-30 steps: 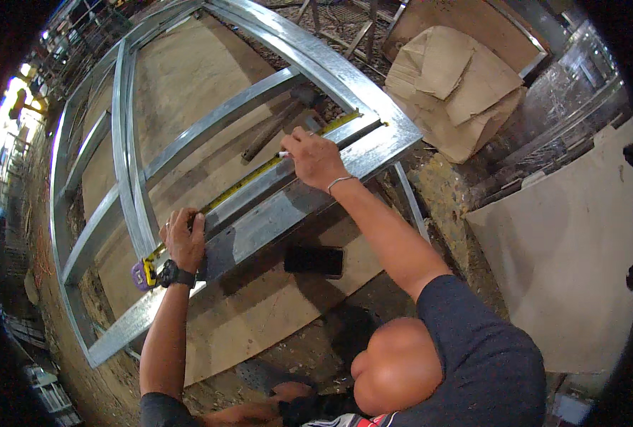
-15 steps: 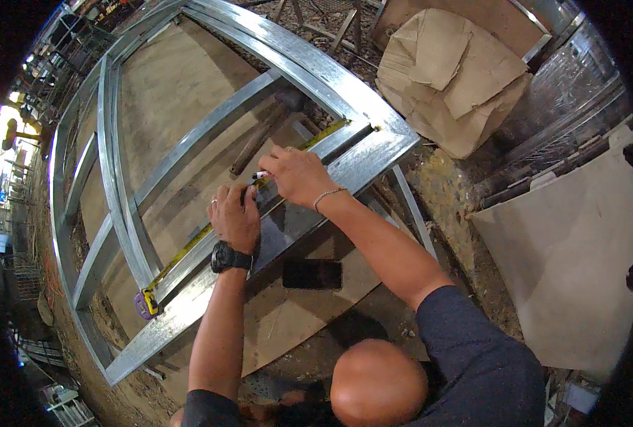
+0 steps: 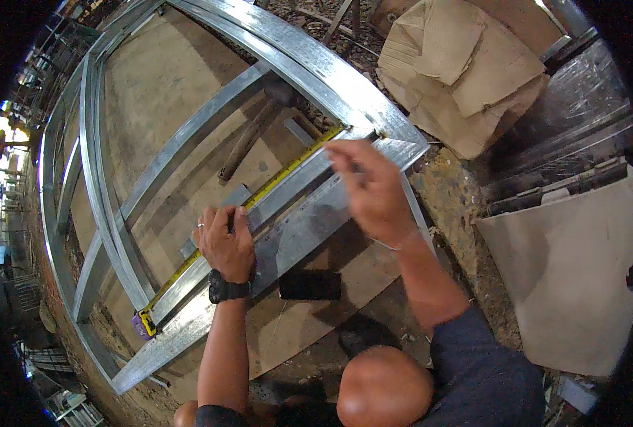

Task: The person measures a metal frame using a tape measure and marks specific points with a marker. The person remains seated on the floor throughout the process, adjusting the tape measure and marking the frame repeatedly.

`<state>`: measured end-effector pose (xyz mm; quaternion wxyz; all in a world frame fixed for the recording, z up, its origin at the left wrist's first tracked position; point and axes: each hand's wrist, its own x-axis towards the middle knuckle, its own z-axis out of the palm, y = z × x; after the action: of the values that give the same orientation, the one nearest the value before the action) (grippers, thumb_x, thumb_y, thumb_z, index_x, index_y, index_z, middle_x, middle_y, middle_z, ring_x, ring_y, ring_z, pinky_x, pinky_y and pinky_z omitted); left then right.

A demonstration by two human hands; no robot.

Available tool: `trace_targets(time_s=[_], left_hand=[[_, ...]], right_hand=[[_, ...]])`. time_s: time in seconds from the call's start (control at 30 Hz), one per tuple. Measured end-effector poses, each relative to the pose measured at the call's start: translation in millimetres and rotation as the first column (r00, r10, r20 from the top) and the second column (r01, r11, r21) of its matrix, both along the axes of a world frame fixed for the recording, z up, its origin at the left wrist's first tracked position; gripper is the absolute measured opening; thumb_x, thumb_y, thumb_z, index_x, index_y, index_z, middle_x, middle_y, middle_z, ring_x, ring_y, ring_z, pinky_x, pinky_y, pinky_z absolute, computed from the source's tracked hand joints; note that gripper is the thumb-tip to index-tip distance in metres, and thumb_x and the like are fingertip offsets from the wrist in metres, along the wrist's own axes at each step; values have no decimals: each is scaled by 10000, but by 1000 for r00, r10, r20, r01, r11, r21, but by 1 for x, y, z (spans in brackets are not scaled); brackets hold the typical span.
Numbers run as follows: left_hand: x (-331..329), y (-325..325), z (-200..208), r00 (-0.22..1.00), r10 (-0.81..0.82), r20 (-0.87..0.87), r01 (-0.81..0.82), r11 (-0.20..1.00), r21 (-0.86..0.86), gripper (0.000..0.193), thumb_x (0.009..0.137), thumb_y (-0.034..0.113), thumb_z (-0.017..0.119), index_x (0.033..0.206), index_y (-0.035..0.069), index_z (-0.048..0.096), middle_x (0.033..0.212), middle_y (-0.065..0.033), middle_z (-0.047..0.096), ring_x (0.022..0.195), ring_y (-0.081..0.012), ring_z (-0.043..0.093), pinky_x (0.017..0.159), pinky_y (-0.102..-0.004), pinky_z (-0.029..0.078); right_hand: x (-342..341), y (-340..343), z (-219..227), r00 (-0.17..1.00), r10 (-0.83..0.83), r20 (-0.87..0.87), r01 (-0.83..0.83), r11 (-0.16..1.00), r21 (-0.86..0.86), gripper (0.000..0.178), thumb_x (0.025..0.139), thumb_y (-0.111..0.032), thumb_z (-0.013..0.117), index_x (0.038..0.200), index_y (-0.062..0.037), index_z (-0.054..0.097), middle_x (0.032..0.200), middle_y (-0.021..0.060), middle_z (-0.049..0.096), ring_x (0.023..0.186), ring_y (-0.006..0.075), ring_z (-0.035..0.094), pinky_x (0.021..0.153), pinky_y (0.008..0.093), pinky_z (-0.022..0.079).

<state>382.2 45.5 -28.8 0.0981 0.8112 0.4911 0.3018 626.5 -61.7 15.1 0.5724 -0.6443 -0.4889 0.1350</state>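
My left hand (image 3: 225,242), with a ring and a black watch, rests with bent fingers over the inner metal tube (image 3: 288,192) of a large galvanised frame. Along that tube's far edge runs the yellow blade of a tape measure (image 3: 281,176); its purple and yellow case (image 3: 144,324) sits at the lower left end. A short grey metal piece (image 3: 240,195) shows just beyond my left fingertips, partly hidden. My right hand (image 3: 373,188) hangs over the frame near its right corner, smeared by motion. Whether it holds anything is hidden.
Inside the frame a hammer (image 3: 249,139) lies on brown board. A dark phone-like slab (image 3: 310,285) lies nearer to me. Folded cardboard (image 3: 466,67) and a pale sheet (image 3: 565,270) lie at right. Another frame tube (image 3: 188,139) crosses further in.
My right hand has lifted off the tube and moved right, away from my left hand. The marker it held no longer shows. My left hand has stayed near the same spot.
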Motion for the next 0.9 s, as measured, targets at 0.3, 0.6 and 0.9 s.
trace_targets(time_s=[0.3,0.6,0.9], left_hand=[[-1,1,-1,999,-21,42,22,999,-24,149,970,237,748,903,104,744,886,-77,646,881,-302,615,844,-432,385],[-3,1,2,1000,5,14,-5,1000,-30,164,978,245,738,902,100,748,881,-77,647,888,-297,620,846,-426,387],[-4,3,1,998,-24,58,25,999,-22,183,986,250,741,881,100,736,854,-59,641,845,-269,614,840,-413,381]], right_hand=[[52,-105,-6,627,-309,-716,183,951,-250,378,1158,-396,549,1390,-98,567,859,38,665,478,24,393,460,219,392],[45,-86,2,551,-115,-827,50,993,-105,396,1134,-357,599,1359,-30,606,961,52,661,634,65,489,554,260,474],[79,-42,-14,648,41,-760,-53,999,8,429,1158,-281,554,1455,27,589,1015,65,697,698,102,551,697,284,522]])
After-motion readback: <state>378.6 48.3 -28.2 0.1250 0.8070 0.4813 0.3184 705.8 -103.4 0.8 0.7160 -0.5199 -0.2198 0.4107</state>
